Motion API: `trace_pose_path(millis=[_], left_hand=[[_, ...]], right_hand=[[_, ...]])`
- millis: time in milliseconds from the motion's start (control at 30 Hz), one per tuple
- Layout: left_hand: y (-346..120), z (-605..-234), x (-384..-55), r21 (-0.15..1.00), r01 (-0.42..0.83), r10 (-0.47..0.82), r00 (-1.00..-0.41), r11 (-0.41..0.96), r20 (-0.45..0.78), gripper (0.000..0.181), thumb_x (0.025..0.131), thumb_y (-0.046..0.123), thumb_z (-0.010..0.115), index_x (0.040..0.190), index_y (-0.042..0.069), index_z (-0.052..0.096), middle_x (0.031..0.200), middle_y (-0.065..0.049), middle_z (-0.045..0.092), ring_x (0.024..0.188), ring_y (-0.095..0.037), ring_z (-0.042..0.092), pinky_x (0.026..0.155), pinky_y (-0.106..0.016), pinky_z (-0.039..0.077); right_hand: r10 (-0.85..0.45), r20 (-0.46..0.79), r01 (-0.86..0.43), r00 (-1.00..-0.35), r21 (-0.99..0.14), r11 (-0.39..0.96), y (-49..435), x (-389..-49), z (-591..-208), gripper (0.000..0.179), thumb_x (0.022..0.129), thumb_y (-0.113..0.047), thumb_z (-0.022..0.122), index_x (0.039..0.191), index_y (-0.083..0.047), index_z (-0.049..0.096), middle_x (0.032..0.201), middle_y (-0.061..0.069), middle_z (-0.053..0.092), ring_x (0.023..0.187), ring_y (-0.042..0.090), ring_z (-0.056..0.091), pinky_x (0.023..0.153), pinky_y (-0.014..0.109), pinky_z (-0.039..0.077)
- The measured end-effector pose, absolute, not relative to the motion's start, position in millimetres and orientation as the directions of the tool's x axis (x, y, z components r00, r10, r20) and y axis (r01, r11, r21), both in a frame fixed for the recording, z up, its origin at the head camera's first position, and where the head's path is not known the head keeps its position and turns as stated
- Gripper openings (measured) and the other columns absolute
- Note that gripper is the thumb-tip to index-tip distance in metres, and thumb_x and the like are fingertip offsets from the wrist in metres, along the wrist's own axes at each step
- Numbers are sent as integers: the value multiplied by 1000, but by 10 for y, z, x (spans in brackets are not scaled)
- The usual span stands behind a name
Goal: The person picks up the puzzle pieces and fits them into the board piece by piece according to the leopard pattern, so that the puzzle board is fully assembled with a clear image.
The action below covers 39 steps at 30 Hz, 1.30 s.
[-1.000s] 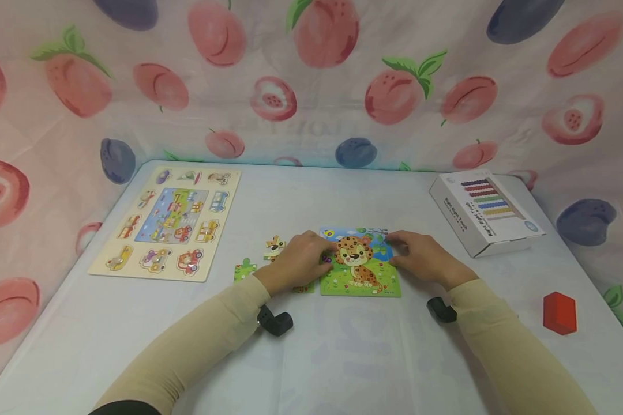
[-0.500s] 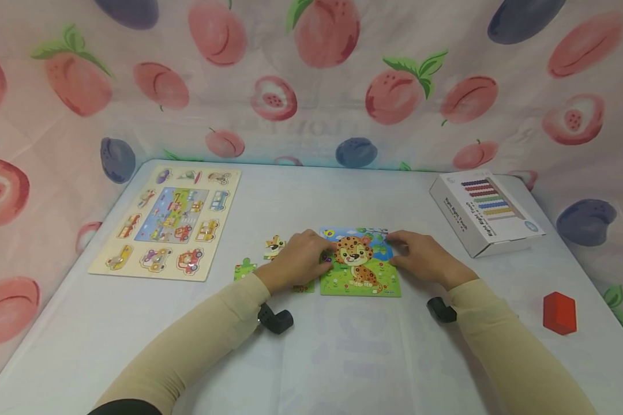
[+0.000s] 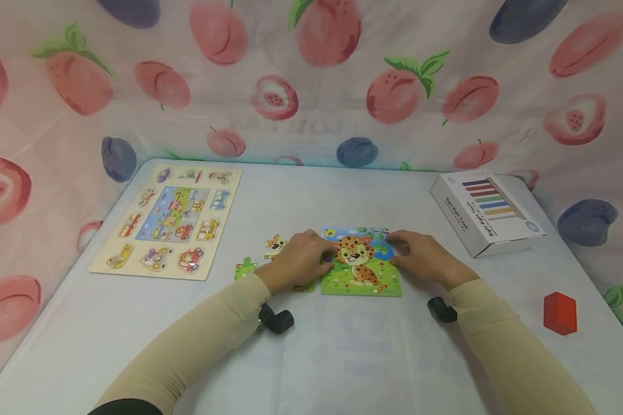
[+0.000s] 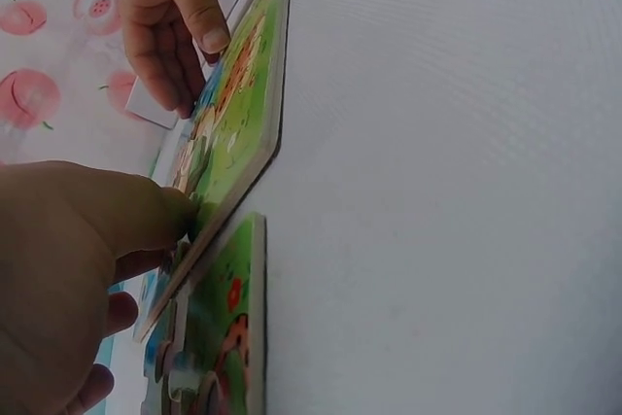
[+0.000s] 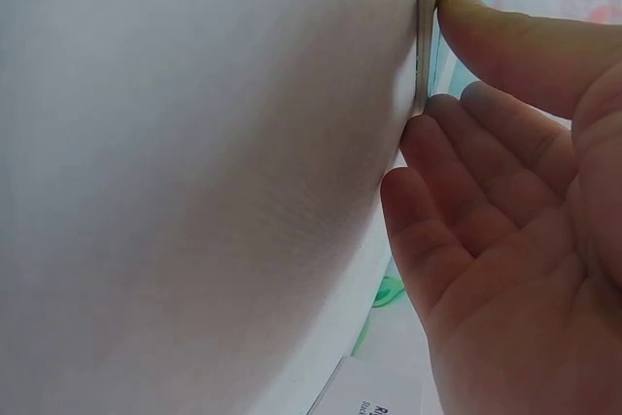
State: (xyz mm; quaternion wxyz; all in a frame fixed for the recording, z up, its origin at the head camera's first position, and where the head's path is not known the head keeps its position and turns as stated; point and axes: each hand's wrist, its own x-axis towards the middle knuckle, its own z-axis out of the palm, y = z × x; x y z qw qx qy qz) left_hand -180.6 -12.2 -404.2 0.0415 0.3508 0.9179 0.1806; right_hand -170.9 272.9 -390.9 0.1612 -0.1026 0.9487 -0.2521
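A square jigsaw puzzle (image 3: 360, 279) with a spotted leopard cub on grass lies at the table's middle. At its left side, my left hand (image 3: 298, 259) pinches a small puzzle piece (image 4: 198, 164) between thumb and fingers, tilted slightly above the picture in the left wrist view. My right hand (image 3: 420, 256) rests at the right edge, its thumb on the rim and its other fingers loosely extended beside it. More puzzle parts lie left of the board: a green piece (image 3: 245, 268), an animal-face piece (image 3: 275, 246), and a green section (image 3: 304, 287) partly hidden under my left hand.
A wooden vehicle peg puzzle (image 3: 218, 230) lies at the back left of the white table (image 3: 353, 357). At the back right stands a white box (image 3: 459, 222) with coloured rows printed on it. A red block (image 3: 559, 313) sits near the right edge.
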Motion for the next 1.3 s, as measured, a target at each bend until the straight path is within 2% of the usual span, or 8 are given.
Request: trace_pose_path(millis=[567,867,1300], left_hand=[[-130,-4013,-1826,313,675,698,-714,668,52,21,95,25,70,114,19,77,110,6,73,103,-21,57,91,-43,45],[-149,-4039,-1832,437,594,652,-758,675,23,35,95,26,70,126,12,69,122,-1,69,119,-25,54,101,-44,42],[-134,-4038,-1815,449,573,638,-770,686,8,33,94,25,70,125,12,70,121,-1,69,118,-24,54,103,-43,40]], right_hand=[[-278,-250,-115,-928,-515,849,2724,-1696,-3903,56,96,-14,66,146,-1,47,152,21,42,137,44,39,110,58,32],[-288,-244,-124,-926,-524,843,2729,-1702,-3914,56,95,-13,66,146,-1,47,151,21,43,137,43,40,109,58,32],[-271,-253,-105,-929,-519,848,2713,-1697,-3911,55,95,-13,67,146,-2,48,151,20,44,138,43,39,109,58,33]])
